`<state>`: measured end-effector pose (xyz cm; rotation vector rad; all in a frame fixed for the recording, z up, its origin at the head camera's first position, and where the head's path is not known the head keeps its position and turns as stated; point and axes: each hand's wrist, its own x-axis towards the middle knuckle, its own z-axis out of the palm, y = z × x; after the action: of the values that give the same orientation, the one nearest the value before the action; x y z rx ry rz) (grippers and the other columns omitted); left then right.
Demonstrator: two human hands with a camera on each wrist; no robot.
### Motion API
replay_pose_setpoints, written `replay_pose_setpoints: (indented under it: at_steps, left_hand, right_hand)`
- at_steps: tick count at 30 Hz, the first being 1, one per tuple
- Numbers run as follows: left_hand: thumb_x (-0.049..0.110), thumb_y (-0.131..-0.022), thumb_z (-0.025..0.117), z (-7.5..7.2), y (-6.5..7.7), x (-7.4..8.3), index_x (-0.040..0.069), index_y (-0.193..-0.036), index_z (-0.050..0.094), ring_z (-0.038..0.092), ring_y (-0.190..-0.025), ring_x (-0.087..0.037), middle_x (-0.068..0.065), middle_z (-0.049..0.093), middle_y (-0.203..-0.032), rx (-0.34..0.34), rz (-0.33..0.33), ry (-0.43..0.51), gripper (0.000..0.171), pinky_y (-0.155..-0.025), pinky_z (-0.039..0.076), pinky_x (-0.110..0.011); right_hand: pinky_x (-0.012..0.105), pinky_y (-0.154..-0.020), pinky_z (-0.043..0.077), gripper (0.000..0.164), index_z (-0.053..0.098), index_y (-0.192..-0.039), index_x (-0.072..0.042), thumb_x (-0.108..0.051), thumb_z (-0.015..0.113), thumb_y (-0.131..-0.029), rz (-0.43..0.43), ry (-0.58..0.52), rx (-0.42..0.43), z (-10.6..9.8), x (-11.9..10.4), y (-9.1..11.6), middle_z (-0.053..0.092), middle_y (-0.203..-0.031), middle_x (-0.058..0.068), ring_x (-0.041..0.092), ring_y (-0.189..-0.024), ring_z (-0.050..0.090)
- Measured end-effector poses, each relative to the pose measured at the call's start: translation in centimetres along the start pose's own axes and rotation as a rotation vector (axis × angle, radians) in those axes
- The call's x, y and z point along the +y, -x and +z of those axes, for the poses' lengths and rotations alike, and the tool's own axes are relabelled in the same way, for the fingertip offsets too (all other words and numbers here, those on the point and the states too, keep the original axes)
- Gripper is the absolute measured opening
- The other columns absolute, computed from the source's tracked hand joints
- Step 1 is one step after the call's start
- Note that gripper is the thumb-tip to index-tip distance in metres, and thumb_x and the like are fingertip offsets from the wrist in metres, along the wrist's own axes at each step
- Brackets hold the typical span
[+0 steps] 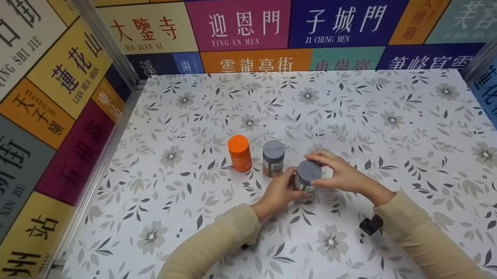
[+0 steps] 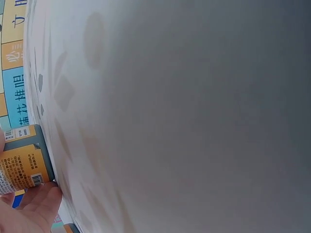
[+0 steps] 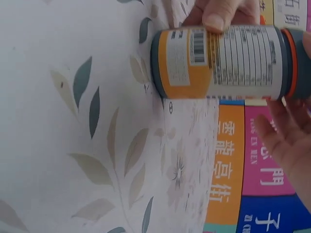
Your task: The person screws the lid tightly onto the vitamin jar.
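In the head view, my left hand [image 1: 276, 194] grips the lower body of a grey-lidded supplement bottle [image 1: 303, 185] that stands on the table. The fingers and thumb of my right hand [image 1: 342, 174] are curled around its grey lid [image 1: 309, 170]. From the right wrist, the bottle [image 3: 233, 60] shows a yellow and white label with a barcode, and an orange-red ring lies between lid and body. The left wrist view catches its base end [image 2: 24, 162] at the edge. A second grey-lidded bottle [image 1: 273, 158] and an orange cylindrical bottle [image 1: 240, 154] stand upright to the left.
The table [image 1: 342, 97] wears a white cloth with grey leaves and flowers. Colourful panels with Chinese lettering [image 1: 241, 26] rise along the back and sides. A black wrist-worn device [image 1: 371, 224] sticks out beside the right sleeve.
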<state>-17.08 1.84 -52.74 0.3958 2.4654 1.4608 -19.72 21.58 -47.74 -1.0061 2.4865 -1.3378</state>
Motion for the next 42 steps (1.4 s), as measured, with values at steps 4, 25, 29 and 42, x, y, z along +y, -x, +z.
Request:
replay_pose_setpoints:
  at_steps: [4,25,29,42]
  left_hand:
    - [0.021,-0.072,0.077,-0.1,0.0,0.0,0.018,-0.124,0.049,0.054,-0.108,-0.009,-0.002,0.060,-0.120,0.001,-0.003,-0.006,0.059,-0.094,0.041,-0.023]
    - [0.023,-0.072,0.077,-0.1,0.2,0.3,0.024,-0.125,0.048,0.052,-0.111,-0.006,0.004,0.058,-0.121,-0.019,-0.046,0.015,0.060,-0.099,0.037,-0.025]
    - [0.024,-0.072,0.077,-0.2,0.2,0.3,0.023,-0.125,0.048,0.052,-0.111,-0.007,0.003,0.058,-0.121,-0.015,-0.039,0.006,0.061,-0.099,0.037,-0.025]
    - [0.024,-0.074,0.076,-0.2,0.2,0.2,0.020,-0.124,0.049,0.054,-0.106,-0.008,0.001,0.060,-0.117,-0.009,-0.019,-0.026,0.057,-0.095,0.040,-0.025]
  right_hand:
    - [0.033,-0.086,0.043,0.054,0.055,-0.117,0.001,-0.014,0.078,-0.070,0.050,0.066,0.024,0.3,-0.6,-0.4,0.053,-0.113,0.010,0.017,-0.100,0.050]
    - [0.016,-0.105,0.024,0.057,0.037,-0.138,-0.001,-0.009,0.060,-0.087,-0.075,0.063,-0.195,-1.8,-1.0,0.3,0.039,-0.139,0.020,0.021,-0.131,0.034]
    - [0.022,-0.103,0.031,0.053,0.042,-0.133,0.002,-0.010,0.063,-0.085,-0.081,0.124,-0.155,-1.5,-1.1,0.2,0.044,-0.134,0.021,0.027,-0.125,0.040]
    - [0.041,-0.087,0.043,0.054,0.054,-0.119,0.002,-0.016,0.074,-0.073,-0.039,0.257,0.000,0.2,-1.4,-0.2,0.050,-0.117,0.014,0.025,-0.105,0.049]
